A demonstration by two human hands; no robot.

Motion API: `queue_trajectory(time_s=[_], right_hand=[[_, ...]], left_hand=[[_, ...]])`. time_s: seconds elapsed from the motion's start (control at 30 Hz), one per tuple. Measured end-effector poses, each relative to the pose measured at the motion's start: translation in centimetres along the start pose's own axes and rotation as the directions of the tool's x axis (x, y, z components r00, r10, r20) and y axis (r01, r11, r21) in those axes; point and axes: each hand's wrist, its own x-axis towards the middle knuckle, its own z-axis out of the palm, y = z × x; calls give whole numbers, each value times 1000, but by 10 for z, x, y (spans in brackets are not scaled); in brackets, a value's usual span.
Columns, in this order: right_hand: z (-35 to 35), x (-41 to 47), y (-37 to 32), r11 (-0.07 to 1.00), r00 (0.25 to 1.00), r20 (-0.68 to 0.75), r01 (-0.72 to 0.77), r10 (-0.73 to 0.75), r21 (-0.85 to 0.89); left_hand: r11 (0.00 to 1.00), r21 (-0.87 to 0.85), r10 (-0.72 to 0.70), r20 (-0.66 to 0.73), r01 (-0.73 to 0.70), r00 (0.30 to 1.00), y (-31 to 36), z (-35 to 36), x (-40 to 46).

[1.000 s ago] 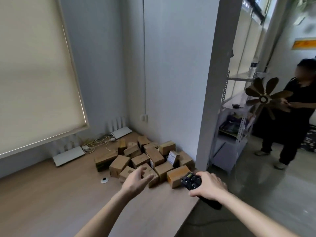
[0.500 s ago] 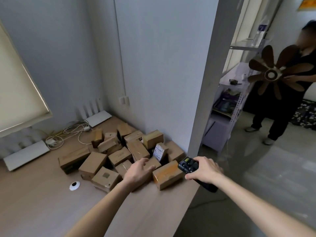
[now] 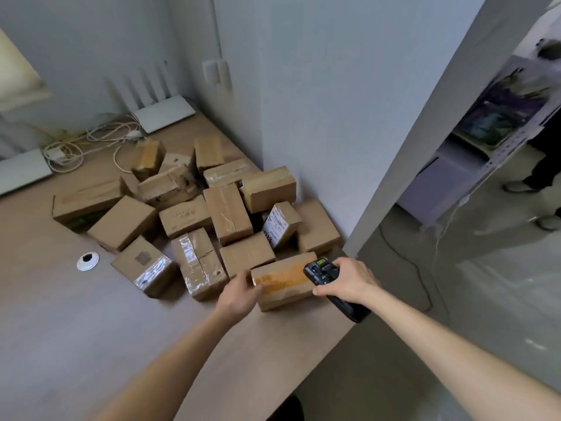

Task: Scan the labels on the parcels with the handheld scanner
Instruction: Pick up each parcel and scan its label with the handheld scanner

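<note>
Several brown cardboard parcels lie heaped on the wooden table (image 3: 60, 323) in the corner by the wall. The nearest parcel (image 3: 285, 279), taped in orange-brown, lies at the front of the heap. My left hand (image 3: 241, 294) grips its left end, thumb on top. My right hand (image 3: 346, 281) holds the black handheld scanner (image 3: 321, 272), whose head sits over the right end of that parcel. Behind it, a tilted parcel with a white printed label (image 3: 276, 223) faces me.
Two white routers (image 3: 165, 113) and a tangle of cables (image 3: 91, 141) lie at the back of the table. A small white round disc (image 3: 88, 261) sits left of the heap. The table's right edge drops to the floor, where a person's legs (image 3: 543, 165) stand beside a shelf.
My view has tipped down and closer to the heap. My left hand moved right from the middle boxes onto the nearest parcel's end. The scanner came forward over that parcel.
</note>
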Motion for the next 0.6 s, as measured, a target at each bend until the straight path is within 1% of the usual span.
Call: queue_trajectory(time_s=[0.1, 0.2, 0.3, 0.37, 0.5, 0.6], right_hand=[[11, 32, 7, 999, 997, 49, 54, -53, -9], [20, 53, 8, 994, 991, 77, 108, -108, 1], [25, 61, 9, 988, 987, 82, 132, -138, 80], [27, 60, 12, 983, 989, 66, 119, -129, 138], [21, 44, 18, 963, 994, 39, 90, -104, 256], [16, 18, 17, 943, 995, -4, 100, -105, 318]], left_hand=[[996, -57, -62, 0, 62, 998, -1, 20, 17], [981, -157, -112, -3, 110, 994, -4, 32, 26], [947, -281, -178, -42, 159, 983, -5, 38, 29], [930, -319, -206, -51, 180, 977, -6, 40, 26], [903, -392, -209, -38, 178, 977, -5, 37, 8], [871, -475, -189, -84, 127, 978, -2, 30, -13]])
